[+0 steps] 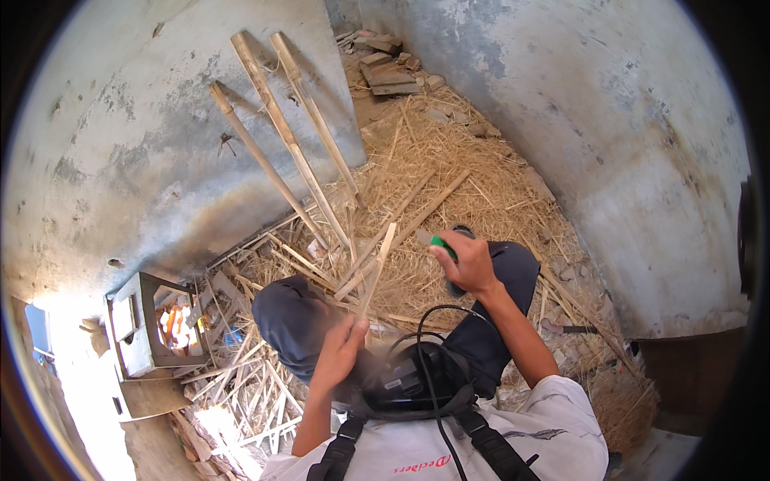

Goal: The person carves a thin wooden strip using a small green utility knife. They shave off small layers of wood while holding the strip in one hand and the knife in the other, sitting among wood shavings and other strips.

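Note:
My left hand point(341, 345) is closed round the lower end of a split bamboo strip point(378, 271), which slants up and away from my lap. Off to the right, my right hand point(468, 260) grips a knife with a green handle point(443, 247); its short blade points left toward the strip without touching it. Longer bamboo strips point(433, 200) lie on the shavings just beyond both hands. My fingers hide part of the knife handle and the strip's lower end.
Three bamboo poles point(285, 128) lean on the left wall. Bamboo shavings point(481, 176) cover the floor. Bricks point(389, 72) are piled at the far corner. A box-like frame point(152, 325) stands at left, near cut strips point(265, 393). A hammer-like tool point(568, 328) lies at right.

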`<state>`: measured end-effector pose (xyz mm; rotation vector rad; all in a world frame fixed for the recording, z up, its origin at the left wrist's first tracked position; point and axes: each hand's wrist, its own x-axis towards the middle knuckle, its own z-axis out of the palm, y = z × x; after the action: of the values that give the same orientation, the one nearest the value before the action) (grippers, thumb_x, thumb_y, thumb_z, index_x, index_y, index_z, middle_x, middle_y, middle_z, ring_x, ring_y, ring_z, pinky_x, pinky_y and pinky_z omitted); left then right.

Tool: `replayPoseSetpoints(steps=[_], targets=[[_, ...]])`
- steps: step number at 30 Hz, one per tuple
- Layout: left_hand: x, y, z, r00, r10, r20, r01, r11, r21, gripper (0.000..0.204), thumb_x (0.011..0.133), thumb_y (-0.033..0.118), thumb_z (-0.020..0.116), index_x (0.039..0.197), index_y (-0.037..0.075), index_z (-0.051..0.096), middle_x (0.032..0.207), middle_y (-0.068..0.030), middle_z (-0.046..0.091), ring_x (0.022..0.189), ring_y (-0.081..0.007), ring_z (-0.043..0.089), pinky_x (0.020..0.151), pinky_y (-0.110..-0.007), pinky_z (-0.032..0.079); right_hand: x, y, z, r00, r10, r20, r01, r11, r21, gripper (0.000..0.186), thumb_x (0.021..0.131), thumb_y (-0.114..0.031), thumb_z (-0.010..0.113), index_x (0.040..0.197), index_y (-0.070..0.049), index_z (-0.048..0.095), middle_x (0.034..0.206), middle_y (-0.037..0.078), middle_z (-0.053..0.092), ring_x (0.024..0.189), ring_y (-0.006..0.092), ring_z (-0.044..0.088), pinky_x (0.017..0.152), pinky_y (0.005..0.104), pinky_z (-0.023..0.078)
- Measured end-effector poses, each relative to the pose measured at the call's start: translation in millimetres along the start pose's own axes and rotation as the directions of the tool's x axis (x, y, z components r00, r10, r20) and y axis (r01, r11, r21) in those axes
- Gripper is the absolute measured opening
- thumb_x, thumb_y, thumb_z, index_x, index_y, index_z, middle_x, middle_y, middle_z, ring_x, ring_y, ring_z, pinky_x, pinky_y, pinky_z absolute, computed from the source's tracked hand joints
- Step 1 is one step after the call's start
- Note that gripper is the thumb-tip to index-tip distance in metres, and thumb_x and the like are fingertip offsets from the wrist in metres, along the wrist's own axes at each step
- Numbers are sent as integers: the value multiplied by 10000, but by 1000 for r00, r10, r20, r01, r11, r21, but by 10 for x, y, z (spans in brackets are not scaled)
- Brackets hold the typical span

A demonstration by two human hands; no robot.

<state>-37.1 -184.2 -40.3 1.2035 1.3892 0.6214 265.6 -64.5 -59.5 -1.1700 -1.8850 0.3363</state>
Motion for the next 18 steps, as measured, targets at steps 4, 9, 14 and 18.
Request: replayPoseSetpoints(steps=[4, 9, 14, 18], targets=[[186, 73, 122, 997, 44, 64, -43, 999, -13, 416, 1140, 383, 513, 935, 21, 525, 747, -30, 465, 717, -134, 443, 670, -336, 402, -90, -54, 60, 992, -88, 85, 85, 996, 35, 298, 988, -333, 762, 1055, -45, 728, 839, 127, 729, 664, 326, 704, 575, 393, 542], [359, 134, 304, 986, 144, 83, -142, 990, -21, 438, 1159, 390, 445, 946, 15, 520, 745, -81, 508, 708, -220, 489, 701, -383, 435, -35, -136, 152, 974, -160, 162, 156, 987, 36, 298, 984, -351, 759, 1036, -59, 731, 820, 113, 730, 678, 311, 724, 583, 399, 555], [382, 278, 418, 939, 340, -60, -289, 869, 402, 422, 1160, 358, 419, 1009, -9, 564, 818, -297, 638, 825, -523, 615, 747, -561, 462, -54, -165, 190, 960, -172, 221, 168, 985, 37, 285, 985, -344, 758, 1019, -63, 728, 802, 109, 732, 655, 309, 722, 569, 397, 540], [363, 383, 415, 960, 273, -68, -213, 863, 458, 408, 1156, 356, 421, 1036, -4, 569, 897, -351, 661, 905, -588, 600, 768, -642, 433, -50, -180, 199, 961, -174, 217, 174, 985, 17, 284, 981, -350, 764, 1016, -70, 735, 815, 100, 746, 643, 293, 726, 556, 382, 541]])
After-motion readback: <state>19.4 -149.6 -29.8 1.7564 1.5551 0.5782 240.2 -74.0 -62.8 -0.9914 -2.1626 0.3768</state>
